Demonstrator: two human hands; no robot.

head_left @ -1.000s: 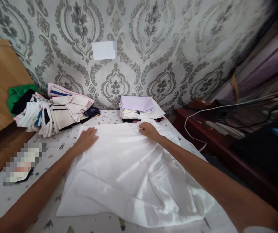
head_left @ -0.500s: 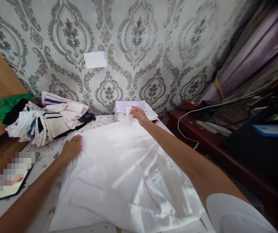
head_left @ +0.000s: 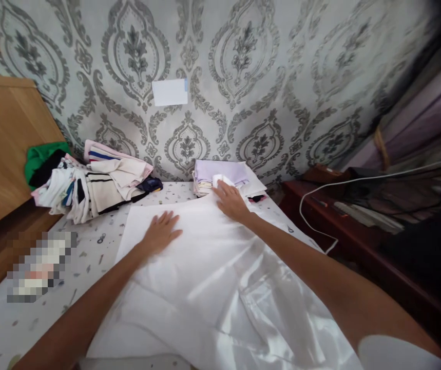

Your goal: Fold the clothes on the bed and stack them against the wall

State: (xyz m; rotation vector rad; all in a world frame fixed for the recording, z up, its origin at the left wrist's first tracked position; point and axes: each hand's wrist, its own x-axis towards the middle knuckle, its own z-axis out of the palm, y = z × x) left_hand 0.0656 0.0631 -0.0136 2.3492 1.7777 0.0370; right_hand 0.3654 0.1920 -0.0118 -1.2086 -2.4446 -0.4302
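A large white, shiny cloth garment (head_left: pixel 205 277) lies spread out on the patterned bed sheet, with creases and a seam on its right part; its exact kind cannot be told. My left hand (head_left: pixel 162 232) rests flat on its upper left area, fingers spread. At the far edge, my right hand (head_left: pixel 232 201) has its fingers closed on a bunched bit of the white cloth, which sticks up past the fingertips. Just behind that hand is a folded stack topped with a lilac cloth (head_left: pixel 220 170).
A heap of folded clothes (head_left: pixel 107 180) lies at the far left by a wooden headboard (head_left: pixel 8 149). A blurred-out flat object (head_left: pixel 43 267) is on the sheet (head_left: pixel 85 257). On the right, a white cable (head_left: pixel 303 210) crosses a dark red table (head_left: pixel 320 226). Patterned wallpaper stands behind.
My left hand has moved from the garment's left edge inward onto the cloth. My right hand has come slightly lower and nearer. The view has turned a little left.
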